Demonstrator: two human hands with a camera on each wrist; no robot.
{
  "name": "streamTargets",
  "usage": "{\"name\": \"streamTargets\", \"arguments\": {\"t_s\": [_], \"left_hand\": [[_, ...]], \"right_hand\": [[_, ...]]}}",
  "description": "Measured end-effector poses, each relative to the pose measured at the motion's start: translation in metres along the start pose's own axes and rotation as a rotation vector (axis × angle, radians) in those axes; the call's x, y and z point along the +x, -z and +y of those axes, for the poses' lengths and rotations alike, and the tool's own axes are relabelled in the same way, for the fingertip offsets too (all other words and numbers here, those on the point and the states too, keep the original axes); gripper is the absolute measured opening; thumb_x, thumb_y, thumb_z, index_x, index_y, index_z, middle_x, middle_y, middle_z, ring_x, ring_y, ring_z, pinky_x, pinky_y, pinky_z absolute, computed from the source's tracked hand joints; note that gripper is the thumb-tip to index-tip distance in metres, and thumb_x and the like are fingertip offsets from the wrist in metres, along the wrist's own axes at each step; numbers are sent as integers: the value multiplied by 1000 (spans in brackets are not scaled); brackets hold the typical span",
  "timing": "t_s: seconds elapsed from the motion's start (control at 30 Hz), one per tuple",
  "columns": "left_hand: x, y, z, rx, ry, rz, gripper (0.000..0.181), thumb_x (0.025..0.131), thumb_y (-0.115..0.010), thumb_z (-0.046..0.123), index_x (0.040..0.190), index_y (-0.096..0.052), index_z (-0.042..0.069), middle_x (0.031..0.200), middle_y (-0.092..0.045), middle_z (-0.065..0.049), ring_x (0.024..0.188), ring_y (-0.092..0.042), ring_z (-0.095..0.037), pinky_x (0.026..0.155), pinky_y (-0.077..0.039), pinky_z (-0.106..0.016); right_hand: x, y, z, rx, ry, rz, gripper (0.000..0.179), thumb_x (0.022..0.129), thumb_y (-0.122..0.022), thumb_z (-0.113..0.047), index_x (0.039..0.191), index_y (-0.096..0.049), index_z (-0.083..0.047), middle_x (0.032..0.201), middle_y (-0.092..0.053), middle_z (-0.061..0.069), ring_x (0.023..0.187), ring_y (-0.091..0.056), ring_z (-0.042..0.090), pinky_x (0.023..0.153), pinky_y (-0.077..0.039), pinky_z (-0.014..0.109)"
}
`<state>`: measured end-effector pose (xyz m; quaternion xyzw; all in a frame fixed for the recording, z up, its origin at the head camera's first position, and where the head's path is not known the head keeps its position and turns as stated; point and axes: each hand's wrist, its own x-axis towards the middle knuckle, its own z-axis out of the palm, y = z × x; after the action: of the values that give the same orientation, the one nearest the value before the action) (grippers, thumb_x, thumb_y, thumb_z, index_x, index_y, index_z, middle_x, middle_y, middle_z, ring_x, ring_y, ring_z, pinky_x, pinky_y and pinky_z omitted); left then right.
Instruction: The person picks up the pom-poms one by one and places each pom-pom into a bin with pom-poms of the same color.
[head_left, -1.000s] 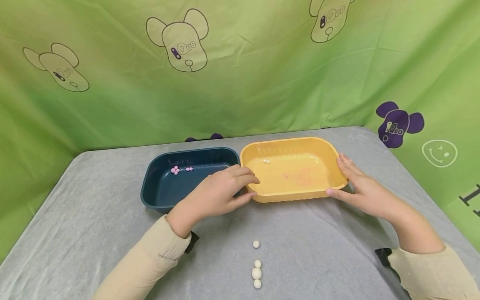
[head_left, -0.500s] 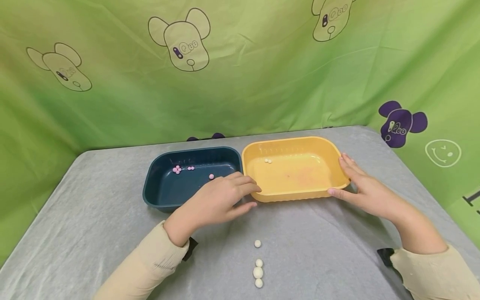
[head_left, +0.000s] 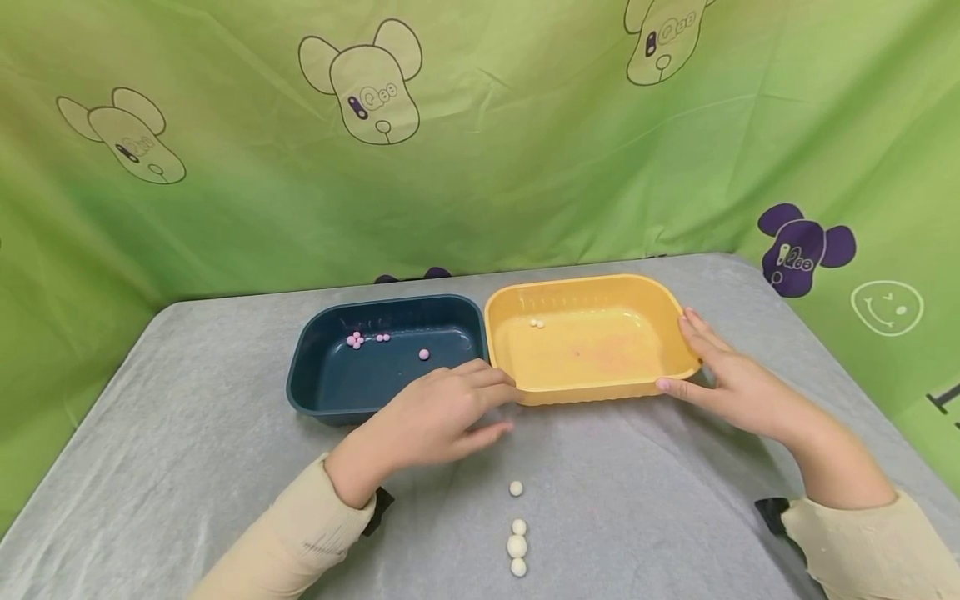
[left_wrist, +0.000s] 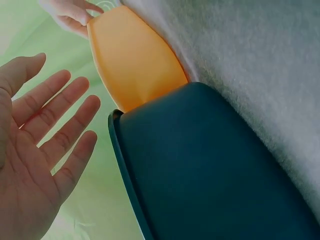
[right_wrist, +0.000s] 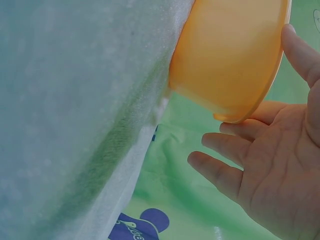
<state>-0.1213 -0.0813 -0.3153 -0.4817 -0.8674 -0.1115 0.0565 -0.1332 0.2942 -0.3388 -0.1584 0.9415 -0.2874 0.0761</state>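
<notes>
My left hand (head_left: 442, 410) hovers above the front right corner of the dark blue basin (head_left: 307, 398), near where it meets the yellow basin (head_left: 585, 392). In the left wrist view its fingers (left_wrist: 62, 137) are spread and the palm holds nothing. At the yellow basin's right end, my right hand (head_left: 738, 387) rests with thumb on the front rim and fingertips along the side; the right wrist view shows these fingers (right_wrist: 225, 172) mostly straight. A pink ball (head_left: 423, 354) lies in the blue basin, apart from a pink cluster (head_left: 355, 340) and a small pink pair (head_left: 383, 337).
Two tiny white balls (head_left: 537, 323) sit inside the yellow basin. On the grey cloth (head_left: 615, 500) in front, a single white ball (head_left: 516, 488) lies beyond a row of three touching white balls (head_left: 517, 547). A green printed curtain (head_left: 480, 167) hangs behind the table.
My left hand has drawn back toward me from the basins' adjoining rims and its thumb has parted from the fingers. The lone pink ball has come into sight. The right hand stays put.
</notes>
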Motion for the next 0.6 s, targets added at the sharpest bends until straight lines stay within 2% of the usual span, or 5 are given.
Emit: {"name": "streamTargets", "arguments": {"t_s": [0.13, 0.37, 0.6], "left_hand": [[-1, -2, 3, 9, -12, -1, 30, 99, -61, 31, 125, -67, 17, 121, -66, 7, 110, -59, -10, 80, -55, -28], [-2, -4, 9, -1, -11, -61, 32, 99, -60, 33, 126, -66, 17, 128, -64, 7, 118, -58, -10, 78, -56, -31], [-3, -7, 14, 9, -18, -93, 28, 98, -61, 34, 121, -68, 18, 120, -65, 9, 110, -59, -8, 76, -54, -27]], "right_hand": [[0, 0, 0, 3, -3, -1, 96, 96, -65, -34, 157, -2, 4, 164, 11, 22, 152, 4, 46, 120, -2, 64], [0, 0, -1, 0, -14, -9, 97, 96, -65, -35, 157, 0, 3, 164, 11, 22, 151, 3, 47, 119, -4, 66], [0, 0, -2, 2, -19, -12, 97, 96, -65, -35, 157, 0, 3, 164, 12, 20, 152, 4, 46, 119, -3, 66]]}}
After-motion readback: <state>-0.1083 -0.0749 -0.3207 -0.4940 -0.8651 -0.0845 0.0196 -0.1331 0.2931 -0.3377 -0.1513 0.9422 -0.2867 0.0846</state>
